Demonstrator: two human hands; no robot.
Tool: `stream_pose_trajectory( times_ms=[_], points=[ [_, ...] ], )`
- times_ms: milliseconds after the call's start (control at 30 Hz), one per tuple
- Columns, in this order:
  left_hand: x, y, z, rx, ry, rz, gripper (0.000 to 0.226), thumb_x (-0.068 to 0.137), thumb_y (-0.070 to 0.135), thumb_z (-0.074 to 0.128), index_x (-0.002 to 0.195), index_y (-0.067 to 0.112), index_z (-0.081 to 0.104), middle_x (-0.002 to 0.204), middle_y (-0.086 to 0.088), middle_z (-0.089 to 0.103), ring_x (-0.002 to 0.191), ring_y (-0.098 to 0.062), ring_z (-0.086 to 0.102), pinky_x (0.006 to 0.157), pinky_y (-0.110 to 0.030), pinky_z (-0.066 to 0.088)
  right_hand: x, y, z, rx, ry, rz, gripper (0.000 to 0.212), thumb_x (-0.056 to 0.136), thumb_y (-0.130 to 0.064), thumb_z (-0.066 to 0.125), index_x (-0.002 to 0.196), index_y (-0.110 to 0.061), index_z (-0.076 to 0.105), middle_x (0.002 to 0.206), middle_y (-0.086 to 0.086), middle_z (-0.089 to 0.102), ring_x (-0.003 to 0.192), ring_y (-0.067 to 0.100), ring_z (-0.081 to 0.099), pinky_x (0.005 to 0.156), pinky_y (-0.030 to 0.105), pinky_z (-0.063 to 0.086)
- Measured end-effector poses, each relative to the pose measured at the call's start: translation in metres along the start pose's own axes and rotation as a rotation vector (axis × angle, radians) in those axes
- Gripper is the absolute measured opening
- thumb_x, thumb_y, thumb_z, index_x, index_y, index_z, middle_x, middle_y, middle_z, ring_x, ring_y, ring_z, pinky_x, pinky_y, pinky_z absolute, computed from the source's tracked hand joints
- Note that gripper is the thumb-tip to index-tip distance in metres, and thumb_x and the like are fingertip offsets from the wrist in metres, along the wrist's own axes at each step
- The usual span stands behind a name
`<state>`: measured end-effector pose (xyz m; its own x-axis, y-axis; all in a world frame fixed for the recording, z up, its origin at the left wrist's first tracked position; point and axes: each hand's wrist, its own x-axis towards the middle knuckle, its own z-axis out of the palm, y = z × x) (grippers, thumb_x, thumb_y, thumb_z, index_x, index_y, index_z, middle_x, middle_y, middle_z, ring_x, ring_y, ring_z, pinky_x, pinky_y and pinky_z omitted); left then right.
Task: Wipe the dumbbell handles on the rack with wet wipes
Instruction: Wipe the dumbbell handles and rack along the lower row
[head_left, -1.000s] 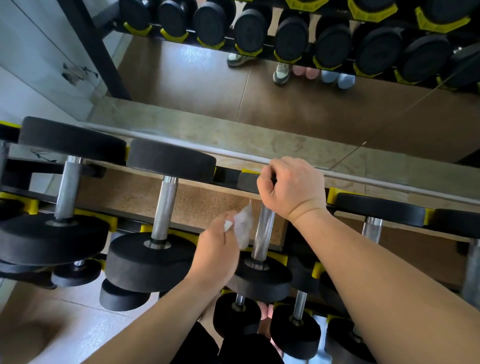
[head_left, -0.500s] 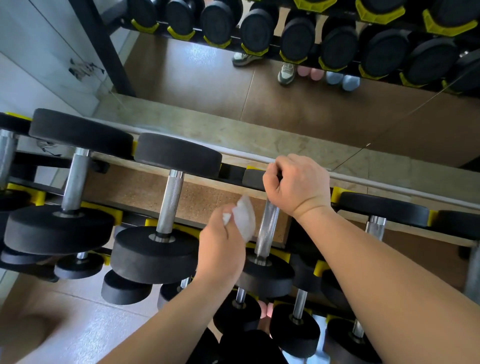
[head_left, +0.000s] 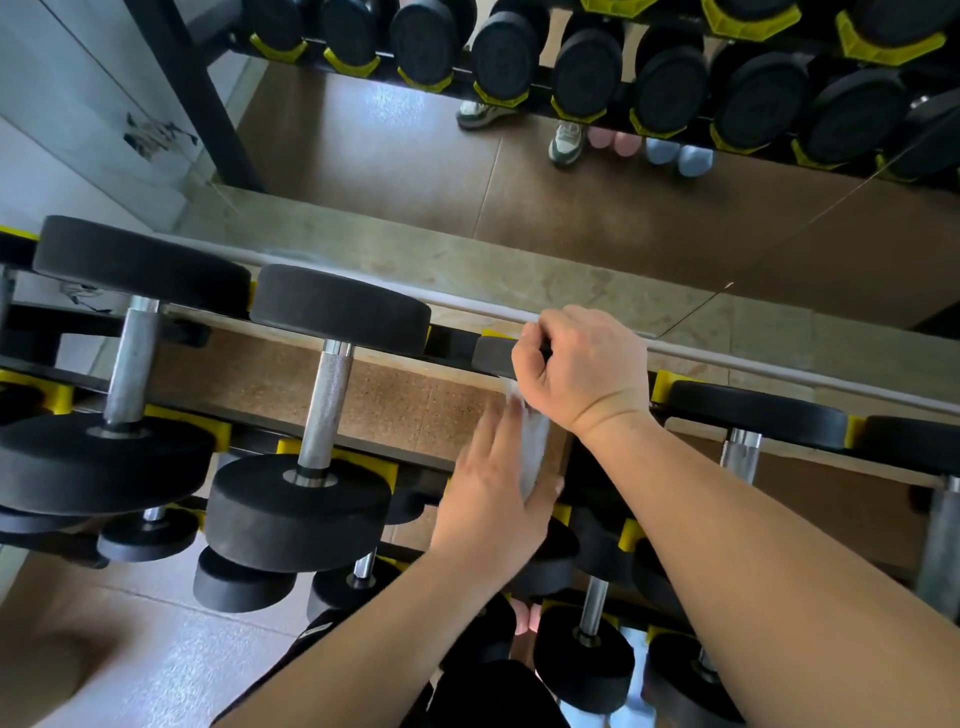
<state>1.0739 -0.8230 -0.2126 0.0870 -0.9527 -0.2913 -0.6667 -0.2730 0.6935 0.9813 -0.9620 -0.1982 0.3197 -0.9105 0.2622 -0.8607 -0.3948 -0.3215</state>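
Black dumbbells with steel handles lie on a black and yellow rack (head_left: 208, 428). My right hand (head_left: 582, 371) grips the far head (head_left: 493, 356) of the middle dumbbell. My left hand (head_left: 491, 493) presses a white wet wipe (head_left: 535, 447) around that dumbbell's handle, which is hidden under the wipe and fingers. To the left a dumbbell with a bare knurled handle (head_left: 327, 410) rests in its cradle, and another handle (head_left: 130, 358) stands further left. A handle (head_left: 740, 454) shows to the right of my right forearm.
A mirror (head_left: 571, 218) runs along the wall behind the rack and reflects more dumbbells and a person's shoes. Smaller dumbbells (head_left: 592, 649) sit on lower rack tiers. Grey floor (head_left: 130, 665) lies at the lower left.
My left hand has moved right and up, and the wipe that stuck out beside the handle is now wrapped against it. My right hand stays on the far head.
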Motion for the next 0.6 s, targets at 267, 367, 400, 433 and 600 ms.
stream_pose_trajectory(
  times_ms=[267,367,400,433,600],
  points=[
    [0.043,0.009,0.016,-0.006,-0.139,-0.276,0.062,0.106,0.038,0.048,0.152,0.005,0.022,0.121,-0.018,0.065,0.099,-0.035,0.067,0.074,-0.036,0.049,-0.001,0.001,0.001,0.007,0.019,-0.025,0.035,0.092,-0.037,0.041,0.061,-0.020,0.042,0.057,-0.003,0.044,0.054,0.020,0.037,0.051,0.022,0.013],
    [0.044,0.008,0.013,-0.034,-0.142,-0.220,0.047,0.108,0.040,0.041,0.140,0.006,0.034,0.101,-0.011,0.063,0.078,-0.029,0.063,0.060,-0.031,0.045,0.000,0.000,0.000,0.006,0.024,-0.032,0.035,0.093,-0.037,0.041,0.062,-0.022,0.040,0.057,-0.004,0.042,0.053,0.019,0.036,0.051,0.021,0.012],
    [0.044,0.009,0.012,-0.054,-0.129,-0.222,0.042,0.109,0.041,0.037,0.136,0.008,0.037,0.095,-0.009,0.062,0.076,-0.029,0.063,0.060,-0.034,0.047,0.000,0.000,-0.001,0.007,0.022,-0.033,0.034,0.093,-0.037,0.041,0.062,-0.022,0.040,0.057,-0.005,0.042,0.053,0.019,0.036,0.051,0.021,0.012],
    [0.044,0.010,0.010,-0.034,-0.108,-0.229,0.039,0.110,0.041,0.033,0.131,0.009,0.039,0.087,-0.007,0.061,0.074,-0.029,0.063,0.061,-0.036,0.048,0.000,0.000,-0.001,0.008,0.020,-0.031,0.034,0.093,-0.037,0.041,0.062,-0.022,0.039,0.057,-0.005,0.041,0.053,0.019,0.036,0.050,0.021,0.013],
    [0.043,0.009,0.006,0.107,0.039,-0.139,0.030,0.112,0.027,0.032,0.121,0.007,0.051,0.071,0.002,0.050,0.069,-0.028,0.062,0.063,-0.034,0.044,-0.001,0.000,0.002,0.002,0.019,-0.020,0.036,0.094,-0.037,0.040,0.062,-0.021,0.041,0.059,-0.005,0.041,0.055,0.022,0.039,0.052,0.025,0.022]
  ],
)
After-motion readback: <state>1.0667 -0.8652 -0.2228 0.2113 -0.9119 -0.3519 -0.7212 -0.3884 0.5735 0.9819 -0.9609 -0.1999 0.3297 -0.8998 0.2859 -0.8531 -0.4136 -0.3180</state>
